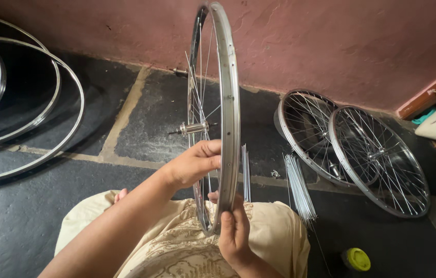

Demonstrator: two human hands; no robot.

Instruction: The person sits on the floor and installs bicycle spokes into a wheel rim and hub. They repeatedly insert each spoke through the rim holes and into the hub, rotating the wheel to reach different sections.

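Bicycle wheel (227, 103), upright and edge-on over my lap so its spokes face my fingers. My left hand (193, 166) pinches the rim from nine o'clock; my right hand (234, 230) grips it at six. Loose spokes (299, 188) lie at three o'clock on the floor (22, 216), within reach.

You held a shiny bike wheel (227, 103) standing up on its edge over your lap. Your left hand (193, 164) pinched the rim from the left. Your right hand (234, 231) gripped the rim down near you. Loose spokes (298, 188) lay on the dark floor (151, 118) to the right.
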